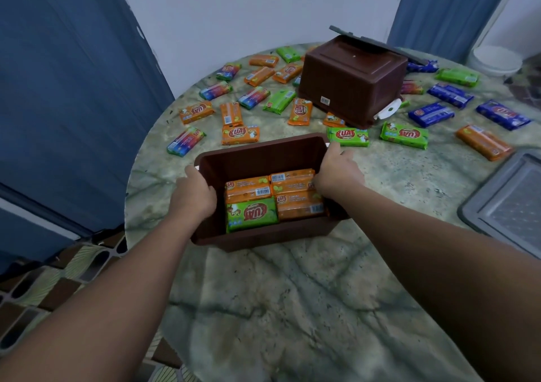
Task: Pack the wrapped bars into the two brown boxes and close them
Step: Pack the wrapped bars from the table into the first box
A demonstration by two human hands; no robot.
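While both hands grip the open brown box (263, 153) by its short walls, the left hand (194, 195) curls over the left rim and the right hand (336, 173) wraps the right rim, thumbs inside, fingers outside and mostly hidden. This box sits near the middle of the round marbled green table (292, 308) and holds four visible wrapped bars: three orange bars (247, 190) and one green bar (251, 213) at the front left; whether more lie beneath them cannot be told. A second brown box (351, 83) stands upside down farther back, right of centre, with a grey lid (377, 45) lying tilted across it and a white latch (388, 109) sticking out at its lower right corner. Loose bars are scattered around it: roughly ten orange, six green, five blue on the right, and about six rainbow-striped ones (186, 141), mostly on the left; several are partly hidden behind the upturned box, so the count is not exact. Another grey lid (506, 203) is cut off by the right edge. A white bucket (497, 59) sits past the table at upper right, blurred. Blue curtains (58, 89) hang on both sides.
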